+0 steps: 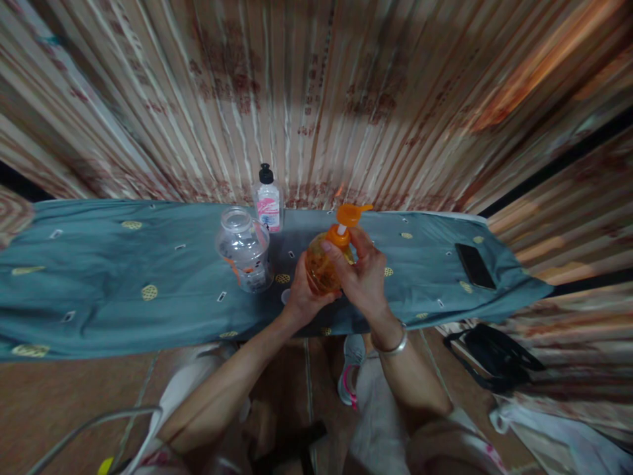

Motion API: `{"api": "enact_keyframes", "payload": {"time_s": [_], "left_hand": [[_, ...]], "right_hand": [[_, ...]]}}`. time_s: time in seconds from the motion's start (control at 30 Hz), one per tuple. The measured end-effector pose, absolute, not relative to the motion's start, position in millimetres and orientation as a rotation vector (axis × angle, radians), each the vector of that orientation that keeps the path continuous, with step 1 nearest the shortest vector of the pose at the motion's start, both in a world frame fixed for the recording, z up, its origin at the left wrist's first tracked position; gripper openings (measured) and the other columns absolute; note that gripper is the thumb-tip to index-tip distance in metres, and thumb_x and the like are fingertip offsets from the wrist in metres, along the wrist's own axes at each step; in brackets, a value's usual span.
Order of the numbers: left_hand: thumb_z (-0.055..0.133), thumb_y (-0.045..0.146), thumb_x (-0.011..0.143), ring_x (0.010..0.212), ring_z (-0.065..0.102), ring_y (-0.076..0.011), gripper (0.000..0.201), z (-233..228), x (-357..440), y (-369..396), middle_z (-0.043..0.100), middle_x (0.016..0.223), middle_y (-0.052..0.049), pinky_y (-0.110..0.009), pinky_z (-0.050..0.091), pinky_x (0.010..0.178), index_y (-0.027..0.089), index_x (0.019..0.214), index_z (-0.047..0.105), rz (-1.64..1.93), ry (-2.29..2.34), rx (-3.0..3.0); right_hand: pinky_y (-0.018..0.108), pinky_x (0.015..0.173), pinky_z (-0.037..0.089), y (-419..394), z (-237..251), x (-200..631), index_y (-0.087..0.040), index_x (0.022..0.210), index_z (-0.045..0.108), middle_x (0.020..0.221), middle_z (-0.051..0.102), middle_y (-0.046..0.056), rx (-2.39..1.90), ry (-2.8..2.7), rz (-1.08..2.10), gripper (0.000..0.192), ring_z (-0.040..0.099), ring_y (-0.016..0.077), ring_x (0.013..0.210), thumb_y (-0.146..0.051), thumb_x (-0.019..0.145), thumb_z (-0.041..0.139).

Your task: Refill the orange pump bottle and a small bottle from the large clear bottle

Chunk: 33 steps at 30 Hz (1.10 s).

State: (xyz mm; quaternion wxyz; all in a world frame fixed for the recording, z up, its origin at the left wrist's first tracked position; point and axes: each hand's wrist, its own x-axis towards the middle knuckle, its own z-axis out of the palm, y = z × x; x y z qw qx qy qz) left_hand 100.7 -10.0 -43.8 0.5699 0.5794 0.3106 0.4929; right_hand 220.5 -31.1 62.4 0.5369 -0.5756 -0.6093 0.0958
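One pleated, striped fabric curtain (297, 99) hung behind one long table draped in blue-green, pineapple-printed cloth (109, 264). One black strapped bag (494, 356) lay below its right end. There were three containers: one bulging clear plastic jar (242, 254), one rounded amber see-through bottle with an orange pump top (319, 265), and one slim clear bottle with a black cap and pink label (268, 206). The amber bottle was between the two hands, over the table's middle. The left hand (302, 297) cupped its lower left side; the right hand (366, 274) gripped near the orange collar, thumb in front. Both covered parts of it. The jar partly hid the slim bottle. One black phone (475, 265) lay well apart, rightward.
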Motion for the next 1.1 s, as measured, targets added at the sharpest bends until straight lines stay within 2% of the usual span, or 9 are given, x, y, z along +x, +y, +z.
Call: {"api": "enact_keyframes", "payload": {"time_s": [0.17,0.37,0.5,0.6,0.7,0.87,0.97,1.1], "left_hand": [[0.098,0.036,0.062,0.141,0.06,-0.037,0.114,-46,97,-9,0.06,0.15,-0.018,-0.058,0.045,0.12,0.024,0.155,0.032,1.163,0.824,1.45],[0.098,0.038,0.062,0.141,0.059,-0.0367,0.11,-46,98,-9,0.059,0.151,-0.019,-0.057,0.045,0.121,0.023,0.153,0.038,1.173,0.798,1.443],[0.099,0.037,0.059,0.146,0.055,-0.0375,0.115,-50,100,-7,0.054,0.157,-0.02,-0.059,0.042,0.123,0.022,0.155,0.038,1.188,0.815,1.401],[0.1,0.038,0.056,0.145,0.055,-0.0383,0.117,-51,101,-6,0.056,0.156,-0.02,-0.061,0.041,0.123,0.022,0.155,0.04,1.208,0.831,1.365],[0.101,0.044,0.057,0.138,0.062,-0.0366,0.117,-46,102,-5,0.063,0.149,-0.018,-0.058,0.047,0.119,0.025,0.155,0.041,1.201,0.759,1.322],[0.103,0.046,0.055,0.125,0.071,-0.0358,0.117,-36,98,-4,0.071,0.136,-0.015,-0.055,0.055,0.111,0.026,0.154,0.043,1.224,0.778,1.358],[0.1,0.046,0.058,0.125,0.07,-0.0364,0.11,-33,95,0,0.07,0.137,-0.013,-0.057,0.055,0.112,0.028,0.151,0.045,1.266,0.8,1.407],[0.099,0.043,0.059,0.132,0.067,-0.0377,0.114,-25,91,6,0.064,0.146,-0.016,-0.058,0.051,0.116,0.026,0.155,0.041,1.291,0.836,1.422]], "right_hand": [[0.051,0.112,0.053,-30,62,225,-0.027,0.119,0.074,0.127,0.076,0.011,-1.353,-1.497,0.228,0.039,0.069,0.0311,0.125,-0.058,0.096,0.068],[0.052,0.105,0.058,-33,57,237,-0.021,0.14,0.062,0.13,0.075,0.016,-1.419,-1.59,0.308,0.076,0.071,0.035,0.122,-0.067,0.082,0.08],[0.051,0.1,0.06,-39,50,236,-0.019,0.146,0.057,0.129,0.076,0.019,-1.508,-1.647,0.328,0.087,0.074,0.037,0.119,-0.063,0.077,0.086],[0.049,0.094,0.063,-43,47,233,-0.02,0.149,0.054,0.127,0.078,0.018,-1.579,-1.642,0.291,0.09,0.077,0.0367,0.115,-0.059,0.076,0.089],[0.048,0.088,0.064,-45,45,229,-0.019,0.148,0.054,0.124,0.08,0.018,-1.63,-1.629,0.234,0.089,0.079,0.037,0.108,-0.055,0.075,0.09],[0.045,0.087,0.064,-42,50,220,-0.022,0.141,0.06,0.119,0.081,0.014,-1.632,-1.612,0.168,0.075,0.08,0.0329,0.101,-0.042,0.075,0.088],[0.046,0.088,0.064,-38,61,214,-0.021,0.14,0.06,0.118,0.081,0.014,-1.629,-1.618,0.169,0.072,0.08,0.0329,0.101,-0.04,0.075,0.086],[0.045,0.089,0.063,-31,81,213,-0.022,0.139,0.059,0.114,0.081,0.012,-1.614,-1.643,0.214,0.07,0.079,0.032,0.101,-0.041,0.077,0.084]]}}
